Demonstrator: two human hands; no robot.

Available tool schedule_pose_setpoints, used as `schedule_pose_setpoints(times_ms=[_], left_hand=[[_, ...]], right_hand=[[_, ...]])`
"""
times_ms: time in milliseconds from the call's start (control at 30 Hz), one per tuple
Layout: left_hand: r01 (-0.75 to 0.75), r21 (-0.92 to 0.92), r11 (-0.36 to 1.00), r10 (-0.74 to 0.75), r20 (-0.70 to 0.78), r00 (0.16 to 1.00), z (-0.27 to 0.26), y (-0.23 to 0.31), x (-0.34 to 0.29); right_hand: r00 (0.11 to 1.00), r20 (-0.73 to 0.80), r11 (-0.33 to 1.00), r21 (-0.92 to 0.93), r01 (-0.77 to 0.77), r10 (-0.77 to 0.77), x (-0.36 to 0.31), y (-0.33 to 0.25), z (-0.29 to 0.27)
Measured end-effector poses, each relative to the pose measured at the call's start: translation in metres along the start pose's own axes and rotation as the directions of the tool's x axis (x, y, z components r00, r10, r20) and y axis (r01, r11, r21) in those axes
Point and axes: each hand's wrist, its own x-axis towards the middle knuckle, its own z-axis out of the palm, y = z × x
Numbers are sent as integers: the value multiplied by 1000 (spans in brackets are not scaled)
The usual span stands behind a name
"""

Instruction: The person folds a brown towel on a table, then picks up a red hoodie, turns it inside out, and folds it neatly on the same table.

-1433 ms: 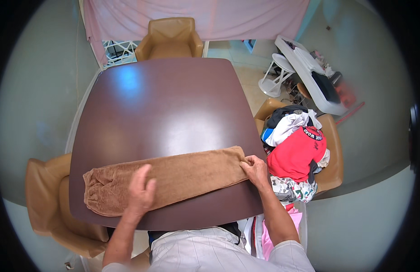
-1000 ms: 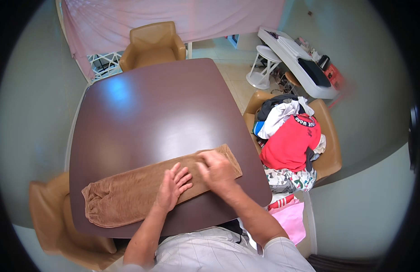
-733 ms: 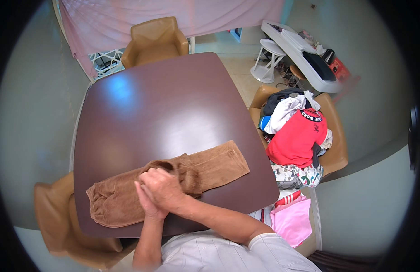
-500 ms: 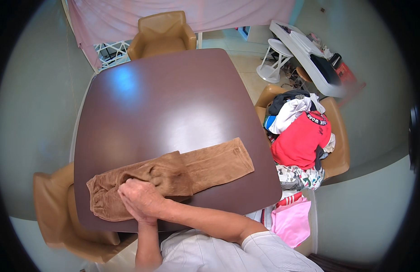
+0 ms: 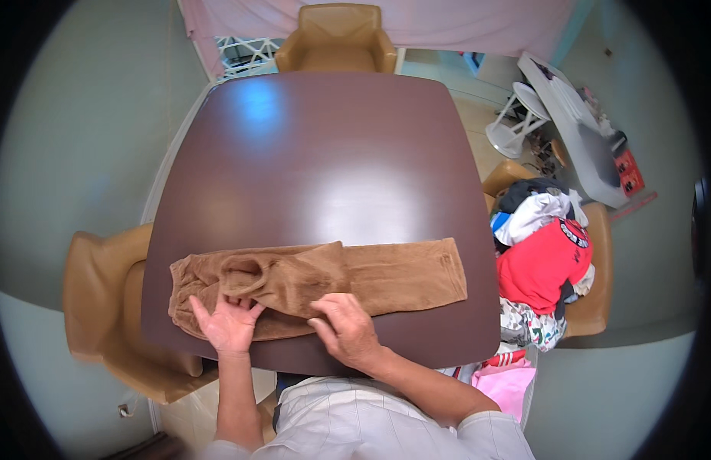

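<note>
A pair of brown plush trousers (image 5: pixel 401 276) lies lengthwise along the near part of the table, with its gathered waistband at the left. One leg is folded back over the other, and its open cuff (image 5: pixel 243 270) faces left. My left hand (image 5: pixel 229 325) is palm up by that cuff, fingers spread, fingertips touching the fabric. At the near edge of the trousers hovers my right hand (image 5: pixel 348 331). Its fingers are loosely bent, thumb and forefinger apart, with nothing visible between them.
The brown table (image 5: pixel 309 169) has tan armchairs at its far side (image 5: pixel 336 57) and left (image 5: pixel 102 307). On the right chair (image 5: pixel 597 268) clothes are heaped, a red shirt (image 5: pixel 543 261) among them. Pink cloth (image 5: pixel 509 387) lies below. A white stool (image 5: pixel 516 119) stands farther back.
My right hand has come off the left hand and moved right along the near edge. The left hand has turned palm up and opened by the cuff. The view has shifted.
</note>
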Motion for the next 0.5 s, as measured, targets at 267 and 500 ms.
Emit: schedule_pose_setpoints(times_ms=[267,500], left_hand=[[3,25,1000,-3,-4,1000,-9,-10,-1],[46,56,997,-46,12,999,-15,-10,2]], right_hand=[[988,90,992,-2,-124,124,36,5,20],[958,283,986,-167,-2,50,87,27,54]])
